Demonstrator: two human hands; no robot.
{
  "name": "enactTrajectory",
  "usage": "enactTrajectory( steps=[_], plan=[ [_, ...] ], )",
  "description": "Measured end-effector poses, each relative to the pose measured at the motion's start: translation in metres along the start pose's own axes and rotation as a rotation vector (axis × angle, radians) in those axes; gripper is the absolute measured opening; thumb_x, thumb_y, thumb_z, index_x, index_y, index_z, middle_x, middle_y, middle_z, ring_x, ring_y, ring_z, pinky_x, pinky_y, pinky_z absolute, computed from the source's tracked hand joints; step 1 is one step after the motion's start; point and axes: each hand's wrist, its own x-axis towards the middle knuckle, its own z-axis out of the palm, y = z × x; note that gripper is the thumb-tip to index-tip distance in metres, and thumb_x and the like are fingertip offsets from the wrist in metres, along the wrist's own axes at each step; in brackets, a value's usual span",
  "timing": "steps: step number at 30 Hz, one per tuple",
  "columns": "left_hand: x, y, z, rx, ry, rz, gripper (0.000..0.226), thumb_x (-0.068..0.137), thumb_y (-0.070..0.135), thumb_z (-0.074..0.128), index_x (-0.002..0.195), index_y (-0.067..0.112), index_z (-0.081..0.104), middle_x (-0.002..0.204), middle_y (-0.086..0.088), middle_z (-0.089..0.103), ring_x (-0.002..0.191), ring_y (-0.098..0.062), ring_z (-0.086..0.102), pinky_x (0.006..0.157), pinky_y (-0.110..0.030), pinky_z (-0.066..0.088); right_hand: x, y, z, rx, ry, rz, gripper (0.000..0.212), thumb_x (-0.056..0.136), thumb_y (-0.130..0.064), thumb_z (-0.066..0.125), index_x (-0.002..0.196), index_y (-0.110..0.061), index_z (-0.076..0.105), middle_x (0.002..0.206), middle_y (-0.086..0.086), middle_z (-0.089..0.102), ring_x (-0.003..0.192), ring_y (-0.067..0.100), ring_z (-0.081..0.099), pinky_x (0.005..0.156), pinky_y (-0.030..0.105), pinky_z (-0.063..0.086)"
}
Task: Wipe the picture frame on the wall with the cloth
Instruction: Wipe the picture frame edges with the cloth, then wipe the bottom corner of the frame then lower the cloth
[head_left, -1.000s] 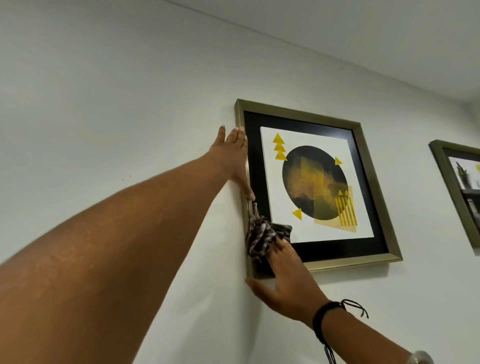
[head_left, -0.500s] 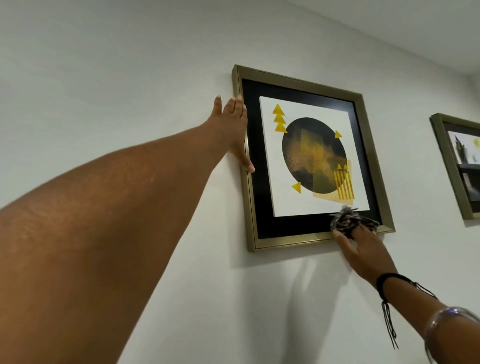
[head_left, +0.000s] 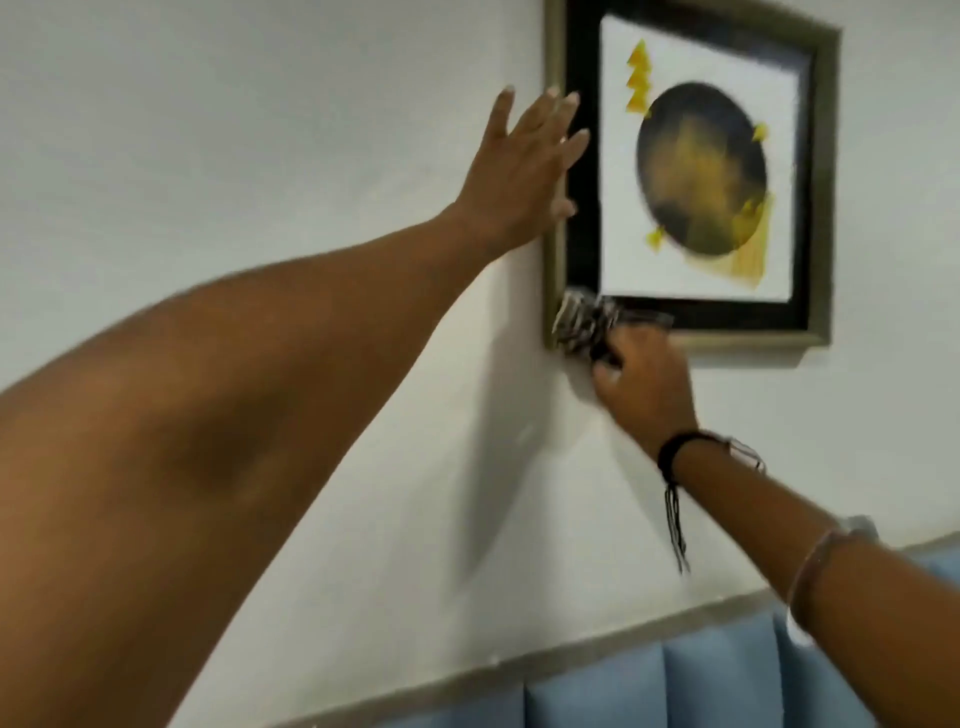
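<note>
A gold-edged rectangular picture frame (head_left: 691, 340) with a black mat and a print of a dark circle and yellow triangles hangs on a white painted wall (head_left: 260, 130). The left hand (head_left: 524, 171) lies flat and spread against the wall at the frame's left edge, its fingertips (head_left: 571, 101) overlapping the gold strip and the black mat. The right hand (head_left: 644, 379) grips a bunched black-and-white patterned cloth (head_left: 584, 325) and presses it on the frame's lower left corner. A black cord bracelet (head_left: 672, 457) circles the right wrist, with a pale bangle (head_left: 810, 561) further down the forearm. Blue padded upholstered panels (head_left: 717, 680) run along the bottom of the wall. The picture is blurred by motion.
</note>
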Motion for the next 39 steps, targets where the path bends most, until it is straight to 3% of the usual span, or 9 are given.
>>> enactTrajectory(
  steps=[3,7,14,18,23,27,31,34,39],
  plan=[
    [-0.101,0.035,0.002,-0.497,0.182,-0.179,0.050,0.092,0.042,0.050,0.135,0.016,0.054,0.146,-0.006,0.050,0.133,-0.020,0.048,0.112,-0.036,0.033,-0.010,-0.030,-0.009,0.202,-0.066,0.098,0.013,0.082,-0.005,0.053,0.086,0.004,0.062,0.089,0.031,0.065,0.079,0.035,0.059,0.070,0.040,0.046],
    [-0.273,0.068,0.000,-1.032,0.422,-0.575,0.022,0.089,0.019,0.064,0.105,0.004,0.068,0.106,-0.006,0.071,0.085,-0.011,0.067,0.072,-0.018,0.052,-0.084,-0.067,-0.017,0.801,-0.174,0.331,0.028,0.085,-0.022,0.060,0.107,-0.008,0.070,0.103,0.002,0.073,0.093,0.013,0.069,0.086,0.024,0.055],
    [-0.621,0.154,-0.005,-1.429,-0.418,-1.657,0.024,0.091,0.030,0.064,0.109,0.016,0.066,0.092,0.010,0.067,0.088,-0.004,0.063,0.072,-0.012,0.051,-0.414,-0.153,0.018,1.151,-1.035,1.141,0.022,0.094,-0.006,0.053,0.109,-0.009,0.068,0.108,0.015,0.073,0.102,0.031,0.070,0.089,0.043,0.056],
    [-0.786,0.205,-0.030,-1.677,-1.152,-2.147,0.042,0.085,0.061,0.056,0.102,0.026,0.069,0.091,0.008,0.072,0.095,-0.016,0.065,0.091,-0.038,0.050,-0.596,-0.219,0.014,1.002,-1.412,1.556,0.028,0.093,0.001,0.051,0.117,-0.001,0.065,0.109,0.018,0.074,0.100,0.034,0.069,0.088,0.043,0.055],
    [-0.924,0.282,-0.048,-1.479,-1.190,-2.690,0.036,0.088,0.031,0.064,0.116,0.008,0.066,0.115,-0.017,0.069,0.100,-0.031,0.067,0.086,-0.043,0.054,-0.750,-0.253,0.018,0.863,-1.650,1.822,0.037,0.088,0.010,0.052,0.123,0.000,0.061,0.128,0.029,0.060,0.110,0.038,0.063,0.100,0.052,0.049],
    [-0.995,0.321,-0.031,-1.350,-1.089,-2.684,0.033,0.092,0.004,0.053,0.124,0.004,0.062,0.103,-0.014,0.074,0.096,-0.034,0.071,0.071,-0.039,0.059,-0.832,-0.260,0.046,0.805,-1.738,1.840,0.036,0.091,0.018,0.043,0.119,0.006,0.060,0.115,0.030,0.062,0.114,0.044,0.057,0.107,0.057,0.042],
    [-1.063,0.353,0.011,-1.208,-1.034,-2.498,0.037,0.085,-0.012,0.058,0.121,-0.008,0.057,0.113,-0.020,0.065,0.098,-0.032,0.064,0.084,-0.036,0.057,-0.909,-0.261,0.090,0.509,-1.780,1.617,0.041,0.088,0.010,0.055,0.124,-0.008,0.064,0.121,0.016,0.069,0.112,0.032,0.064,0.095,0.040,0.055],
    [-1.112,0.378,0.044,-1.219,-1.049,-2.368,0.043,0.081,-0.012,0.064,0.121,-0.001,0.057,0.115,-0.018,0.068,0.098,-0.021,0.067,0.088,-0.034,0.055,-0.973,-0.256,0.116,0.419,-1.646,1.580,0.046,0.087,0.004,0.062,0.131,-0.006,0.057,0.111,0.007,0.069,0.098,0.024,0.064,0.057,0.013,0.054],
    [-1.158,0.410,0.055,-1.103,-1.370,-2.170,0.051,0.080,0.011,0.074,0.127,0.004,0.053,0.122,-0.016,0.067,0.113,-0.029,0.063,0.095,-0.044,0.053,-1.035,-0.243,0.121,0.084,-1.693,1.562,0.038,0.090,-0.006,0.062,0.127,0.000,0.057,0.126,0.023,0.063,0.118,0.039,0.060,0.086,0.034,0.049]
  ],
)
